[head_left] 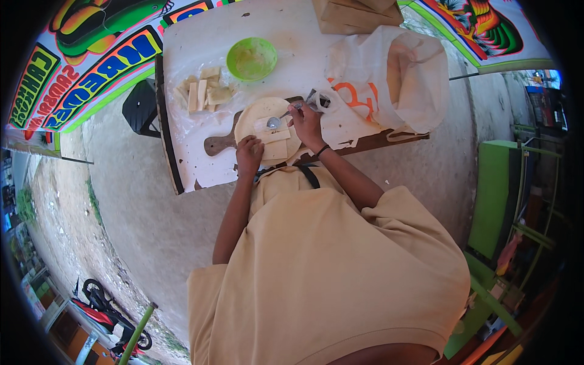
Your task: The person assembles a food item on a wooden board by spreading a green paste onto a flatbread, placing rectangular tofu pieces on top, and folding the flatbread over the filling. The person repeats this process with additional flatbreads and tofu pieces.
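Observation:
A thin, pale round dough wrapper (246, 123) lies on a wooden paddle board (220, 145); whether it is one sheet or a stack I cannot tell. Flat pale pieces (277, 149) rest on its middle and near part. My right hand (306, 125) grips a metal spoon (273, 123) by the handle, its bowl over the wrapper's middle. At the wrapper's near left edge is my left hand (249, 156), its fingers bent and pressed on the dough. Beyond them stands a green bowl (251, 59) with pale residue inside.
Pale cut strips (207, 91) lie on clear plastic at the table's left. A white plastic bag (417, 91) stands at the right, a cardboard box (356, 17) behind it. The white tabletop (207, 163) has chipped edges. A dark stool (140, 108) stands beyond its left side.

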The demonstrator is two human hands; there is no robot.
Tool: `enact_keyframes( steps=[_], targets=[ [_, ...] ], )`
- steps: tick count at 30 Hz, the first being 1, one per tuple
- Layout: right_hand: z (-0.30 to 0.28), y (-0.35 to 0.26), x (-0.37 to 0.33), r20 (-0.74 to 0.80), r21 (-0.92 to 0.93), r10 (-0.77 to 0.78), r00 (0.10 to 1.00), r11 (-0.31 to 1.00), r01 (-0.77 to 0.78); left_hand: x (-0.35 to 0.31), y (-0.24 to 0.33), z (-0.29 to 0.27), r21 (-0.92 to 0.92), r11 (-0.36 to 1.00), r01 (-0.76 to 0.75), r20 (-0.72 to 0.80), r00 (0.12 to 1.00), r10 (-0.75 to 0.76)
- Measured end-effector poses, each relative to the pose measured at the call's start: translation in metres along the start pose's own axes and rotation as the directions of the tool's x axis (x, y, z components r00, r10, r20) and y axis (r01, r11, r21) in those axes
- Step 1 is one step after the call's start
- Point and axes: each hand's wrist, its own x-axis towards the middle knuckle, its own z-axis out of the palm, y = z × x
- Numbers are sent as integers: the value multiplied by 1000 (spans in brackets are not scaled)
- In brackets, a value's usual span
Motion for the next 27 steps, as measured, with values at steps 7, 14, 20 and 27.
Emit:
enact_keyframes(
  steps=[7,14,20,27],
  targets=[
    [-29,-43,39,-260,292,23,965,955,56,12,18,-23,341,871,-352,274,924,266],
    [35,-40,139,-219,401,219,951,908,-117,17,10,-22,343,805,-483,427,844,325],
    [50,-6,126,-248,235,256,934,952,-199,33,6,-23,309,770,-558,460,796,393],
    [-5,26,-24,488,-463,-329,809,688,559,37,5,-24,356,670,-651,495,740,455]
  ],
)
